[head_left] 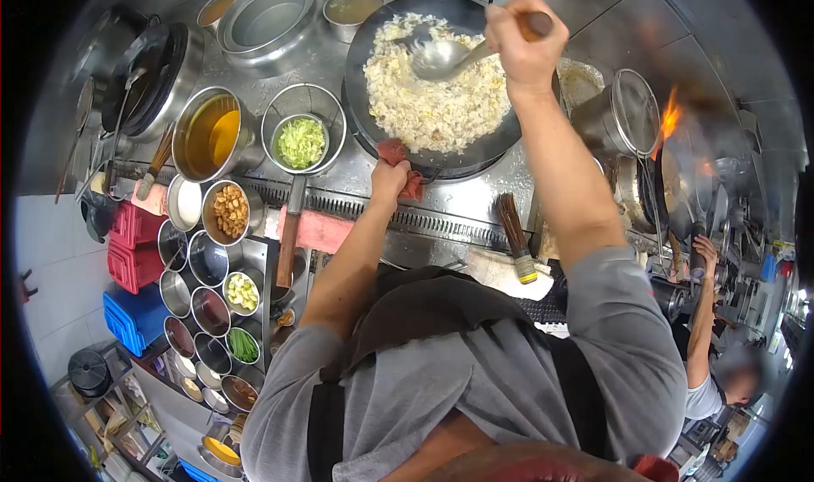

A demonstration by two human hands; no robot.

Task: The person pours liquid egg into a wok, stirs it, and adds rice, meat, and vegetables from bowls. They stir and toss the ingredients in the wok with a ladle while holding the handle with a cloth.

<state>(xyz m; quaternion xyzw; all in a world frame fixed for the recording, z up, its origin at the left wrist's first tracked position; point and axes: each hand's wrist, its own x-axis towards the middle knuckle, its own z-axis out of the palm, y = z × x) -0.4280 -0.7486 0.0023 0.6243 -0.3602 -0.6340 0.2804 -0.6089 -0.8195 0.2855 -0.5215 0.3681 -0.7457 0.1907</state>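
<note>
My right hand [524, 45] is wrapped round the wooden-ended handle of a metal ladle [439, 60], its bowl down in the fried rice [424, 113]. The rice has yellowish bits in it and fills much of a large black wok [360, 83]. At the near rim of the wok, my left hand [390, 179] grips a folded red cloth [393, 150]; the near wok handle is mostly hidden there. Left of the wok, a wire strainer [290, 195] with a wooden handle bears a small metal bowl of chopped green vegetable [301, 143].
A pot of orange liquid [224, 134], a bowl of browned chunks [230, 211] and several ingredient tins stand at left. A bamboo brush [514, 238] lies near the front edge. On the right, flame [671, 116] rises by another wok where a co-worker's arm [700, 312] reaches in.
</note>
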